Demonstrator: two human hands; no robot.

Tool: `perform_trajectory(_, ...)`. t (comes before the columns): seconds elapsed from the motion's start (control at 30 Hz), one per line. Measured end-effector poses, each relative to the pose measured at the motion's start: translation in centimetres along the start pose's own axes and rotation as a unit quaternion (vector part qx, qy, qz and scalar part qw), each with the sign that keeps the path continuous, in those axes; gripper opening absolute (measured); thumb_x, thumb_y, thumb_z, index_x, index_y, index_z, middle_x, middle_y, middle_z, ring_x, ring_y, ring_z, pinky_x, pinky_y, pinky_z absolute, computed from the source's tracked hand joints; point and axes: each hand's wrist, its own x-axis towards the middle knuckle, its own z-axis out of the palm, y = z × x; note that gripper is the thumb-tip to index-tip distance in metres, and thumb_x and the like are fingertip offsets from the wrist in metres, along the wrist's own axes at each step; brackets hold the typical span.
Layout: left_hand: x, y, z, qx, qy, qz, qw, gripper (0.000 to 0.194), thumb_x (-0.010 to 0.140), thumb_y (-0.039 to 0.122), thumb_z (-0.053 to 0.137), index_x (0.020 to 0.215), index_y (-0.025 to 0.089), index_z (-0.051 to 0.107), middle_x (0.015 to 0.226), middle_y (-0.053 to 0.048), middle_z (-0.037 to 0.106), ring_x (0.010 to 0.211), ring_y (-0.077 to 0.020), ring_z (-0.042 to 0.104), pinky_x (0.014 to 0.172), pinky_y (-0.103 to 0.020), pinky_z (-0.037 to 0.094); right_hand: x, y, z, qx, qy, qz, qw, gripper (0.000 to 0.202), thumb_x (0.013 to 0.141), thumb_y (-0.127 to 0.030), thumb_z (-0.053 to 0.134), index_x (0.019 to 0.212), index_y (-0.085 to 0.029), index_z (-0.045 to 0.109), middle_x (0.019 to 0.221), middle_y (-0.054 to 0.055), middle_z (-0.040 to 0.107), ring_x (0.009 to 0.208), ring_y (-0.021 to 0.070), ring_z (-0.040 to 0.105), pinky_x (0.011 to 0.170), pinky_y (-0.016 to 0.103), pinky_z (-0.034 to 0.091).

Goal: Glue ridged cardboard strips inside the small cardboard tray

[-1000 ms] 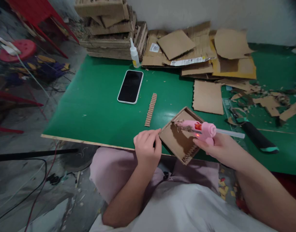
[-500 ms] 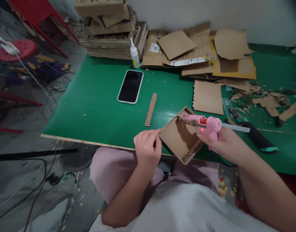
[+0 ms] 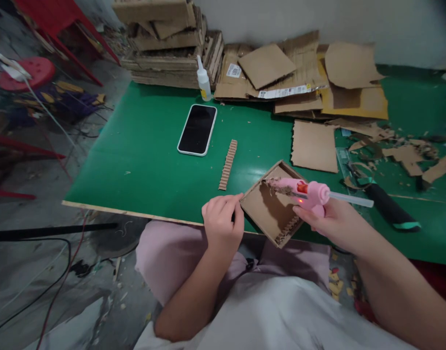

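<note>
Right hand [image 3: 330, 221]: closed around the handle of a pink glue gun [image 3: 316, 192], right of the frame's centre; the fingers are mostly hidden behind the grip.
Glue gun: held with its nozzle pointed left, over the open box; a small orange-red light is lit on its side, and a clear glue stick [image 3: 354, 200] is seen jutting from its rear. Whether the upper-left wall is touched by the tip cannot be told.
Left hand [image 3: 223, 221]: placed at the table's front edge, lower centre, fingers loosely curled, with the box's left corner met by the fingertips; whether the corner is pinched or only steadied cannot be told.
Open box [image 3: 257, 206]: set cornerwise just right of lower centre, its near corner extended past the table edge; a ridged piece [image 3: 289, 230] is lodged along its lower-right wall.
Corrugated strip [image 3: 228, 165]: laid alone near the centre, above the left hand.
Cardboard square [image 3: 314, 146]: laid flat, right of centre, above the box.
Black-handled cutter [image 3: 394, 206]: laid at the right, near torn scraps [image 3: 407, 158].
Phone [image 3: 197, 129]: laid screen up, upper centre-left.
White bottle [image 3: 204, 85]: stood upright beside the cardboard stack [image 3: 164, 65], upper left.
Green table [image 3: 146, 165]: spread across the middle of the frame.
</note>
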Motion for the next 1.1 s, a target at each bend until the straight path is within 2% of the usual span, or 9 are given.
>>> perform_trajectory(0.1,0.0,0.0,0.0,-0.001,-0.003,0.001,1.0,0.022,0.083,0.014,0.048,0.094,0.019,0.066,0.089,-0.004,0.068,0.087,-0.0183,0.058,0.08,-0.034,0.038,-0.2,-0.5,0.3,-0.018,-0.038,-0.004,0.999,0.036,0.081,-0.045,0.048,0.101,-0.021,0.064,0.076,0.004,0.067,0.072,0.0197,0.063,0.061,0.028,0.048)
perform_trajectory(0.27,-0.1,-0.1,0.1,-0.004,-0.002,-0.002,1.0,0.022,0.083,0.014,0.049,0.095,0.02,0.066,0.09,-0.003,0.068,0.088,-0.0181,0.057,0.081,-0.035,0.037,-0.5,-1.0,0.7,-0.017,-0.066,0.021,0.997,0.037,0.081,-0.045,0.047,0.099,-0.019,0.065,0.077,0.003,0.068,0.062,0.0177,0.062,0.056,0.028,0.049)
perform_trajectory(0.4,-0.1,-0.1,0.1,-0.005,-0.004,-0.005,1.0,0.022,0.083,0.015,0.048,0.095,0.02,0.066,0.091,-0.004,0.068,0.088,-0.0183,0.057,0.082,-0.035,0.037,-0.8,-1.5,1.1,0.0,-0.068,0.026,0.997,0.034,0.08,-0.043,0.049,0.099,-0.021,0.066,0.091,0.005,0.069,0.081,0.0219,0.065,0.064,0.029,0.051)
perform_trajectory(0.5,-0.1,0.0,0.0,-0.004,-0.003,-0.006,1.0,0.022,0.083,0.016,0.048,0.095,0.019,0.066,0.091,-0.004,0.068,0.088,-0.0183,0.057,0.082,-0.035,0.037,-0.9,-1.7,1.3,0.002,-0.085,0.019,0.996,0.034,0.081,-0.042,0.049,0.103,-0.022,0.065,0.096,0.004,0.069,0.087,0.0226,0.064,0.068,0.029,0.052)
perform_trajectory(0.67,-0.1,0.0,0.0,-0.005,0.0,-0.004,1.0,0.022,0.083,0.016,0.048,0.095,0.019,0.066,0.09,-0.004,0.068,0.088,-0.0182,0.058,0.082,-0.034,0.038,-1.1,-1.7,1.7,0.002,-0.095,0.01,0.995,0.039,0.082,-0.045,0.048,0.109,-0.021,0.062,0.092,0.004,0.069,0.082,0.0231,0.065,0.062,0.03,0.051)
perform_trajectory(0.8,-0.1,0.0,0.0,-0.004,0.002,-0.003,1.0,0.022,0.083,0.016,0.048,0.095,0.02,0.066,0.09,-0.005,0.068,0.089,-0.0183,0.058,0.082,-0.034,0.038,-1.2,-1.6,2.1,0.014,-0.097,0.0,0.995,0.037,0.08,-0.043,0.05,0.108,-0.021,0.063,0.087,0.004,0.069,0.079,0.0233,0.065,0.06,0.03,0.051)
perform_trajectory(1.1,-0.1,0.0,0.1,-0.004,0.0,-0.004,1.0,0.022,0.083,0.014,0.049,0.095,0.02,0.066,0.09,-0.003,0.068,0.088,-0.018,0.057,0.082,-0.034,0.037,-0.8,-1.7,0.7,-0.008,-0.08,0.04,0.996,0.032,0.079,-0.045,0.049,0.09,-0.021,0.067,0.082,0.005,0.069,0.073,0.0221,0.064,0.063,0.032,0.05)
